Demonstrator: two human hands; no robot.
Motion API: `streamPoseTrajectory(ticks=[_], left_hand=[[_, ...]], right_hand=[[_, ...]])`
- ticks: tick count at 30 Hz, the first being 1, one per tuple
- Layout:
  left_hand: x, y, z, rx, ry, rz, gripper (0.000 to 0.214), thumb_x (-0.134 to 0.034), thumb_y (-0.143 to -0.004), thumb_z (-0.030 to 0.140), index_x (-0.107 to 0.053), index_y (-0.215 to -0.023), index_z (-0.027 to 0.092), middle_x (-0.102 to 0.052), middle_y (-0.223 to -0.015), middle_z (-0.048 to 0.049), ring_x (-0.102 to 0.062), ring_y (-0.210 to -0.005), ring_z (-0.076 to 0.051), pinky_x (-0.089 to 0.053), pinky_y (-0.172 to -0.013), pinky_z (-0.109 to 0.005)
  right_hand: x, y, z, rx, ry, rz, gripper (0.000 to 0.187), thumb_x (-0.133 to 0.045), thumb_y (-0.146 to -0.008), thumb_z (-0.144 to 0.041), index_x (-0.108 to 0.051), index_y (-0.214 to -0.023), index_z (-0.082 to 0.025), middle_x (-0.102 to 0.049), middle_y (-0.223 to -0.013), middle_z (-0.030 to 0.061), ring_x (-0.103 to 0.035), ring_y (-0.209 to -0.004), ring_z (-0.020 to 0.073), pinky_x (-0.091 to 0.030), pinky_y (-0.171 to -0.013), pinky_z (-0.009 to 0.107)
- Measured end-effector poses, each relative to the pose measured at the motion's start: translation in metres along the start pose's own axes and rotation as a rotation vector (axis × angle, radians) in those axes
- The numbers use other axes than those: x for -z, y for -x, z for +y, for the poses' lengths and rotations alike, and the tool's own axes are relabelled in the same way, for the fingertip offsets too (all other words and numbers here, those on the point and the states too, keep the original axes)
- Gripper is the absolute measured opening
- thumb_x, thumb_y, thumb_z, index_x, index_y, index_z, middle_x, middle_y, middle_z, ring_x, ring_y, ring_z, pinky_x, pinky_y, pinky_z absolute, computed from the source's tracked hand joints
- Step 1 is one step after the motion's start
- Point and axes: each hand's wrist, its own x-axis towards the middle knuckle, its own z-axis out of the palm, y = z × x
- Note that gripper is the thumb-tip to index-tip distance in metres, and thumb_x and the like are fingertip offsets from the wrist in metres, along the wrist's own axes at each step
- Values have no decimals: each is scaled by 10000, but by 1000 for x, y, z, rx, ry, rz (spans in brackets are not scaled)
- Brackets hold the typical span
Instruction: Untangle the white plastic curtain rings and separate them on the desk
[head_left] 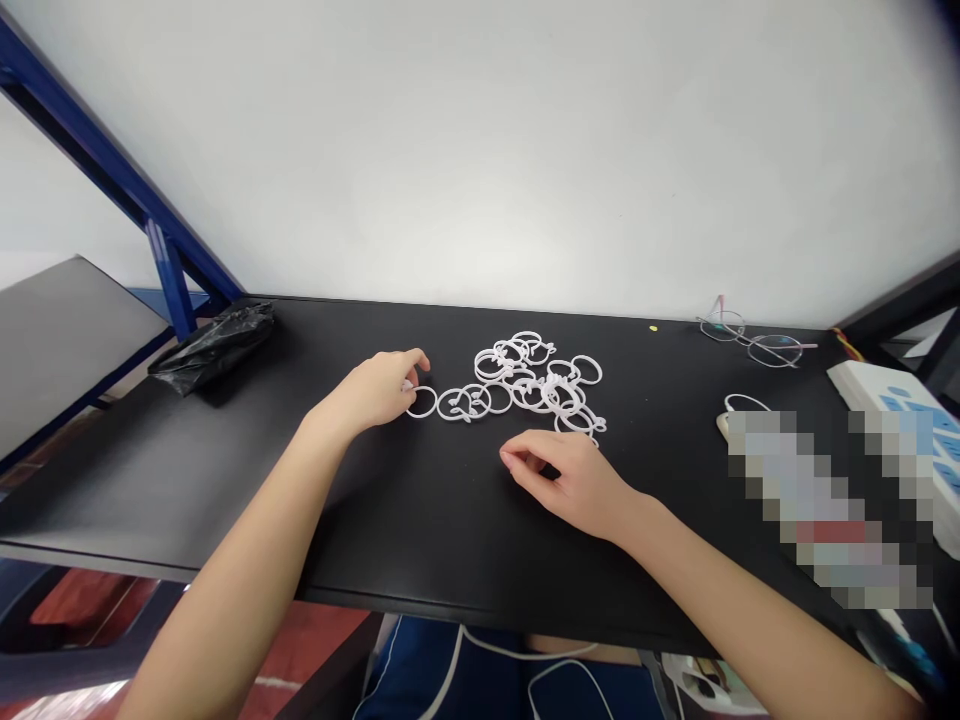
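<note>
- Some two dozen white plastic rings (529, 390), each with a small clip-like tab, lie tangled in a loose heap at the middle of the black desk (450, 520), with a short straggling line running left from it.
- They look light, stiff and a little springy. Their smooth rims may slip and their tabs will likely snag on one another, so a single rim or tab is the likely place to take hold, not the heap.
- The left hand (371, 392) is at the end ring (421, 388), the one farthest left. Its grip is closed, fingertips pinched on that ring's near edge.
- The right hand (562, 483) sits just below the heap, over bare desk, fingers curled and bunched. No ring shows in it, and I cannot tell whether the tips meet.
- Farther right lie wire-rimmed glasses (775, 350), a small yellow speck (653, 328), a white cable (746, 402) and a white power strip (877, 395) with blue markings. No brand or writing is legible, and a pixelated patch (825, 510) hides part of that corner.
- A crumpled black plastic bag (214, 345) lies at the desk's far left, near a blue steel frame (112, 190) and a grey shelf (67, 350).
</note>
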Motion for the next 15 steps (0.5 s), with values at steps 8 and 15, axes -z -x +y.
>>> streamPoseTrajectory(ticks=[8, 15], left_hand=[[3, 2, 2, 22, 53, 93, 378, -480, -712, 129, -599, -1061, 211, -716, -917, -17, -662, -834, -199, -483, -720, -283], [0, 1, -4, 33, 20, 173, 370, -498, -695, 97, -610, -1028, 211, -726, -879, -16, -670, -813, -213, -488, -718, -300]], right_hand=[[-1, 0, 0, -7, 1, -7, 130, -509, -927, -184, -625, -868, -177, -675, -742, 8, -574, -572, 94, -433, -558, 213], [0, -1, 0, 2, 4, 0, 126, -511, -924, -178, -625, -869, -174, -674, -740, 8, -577, -575, 94, -438, -563, 212]])
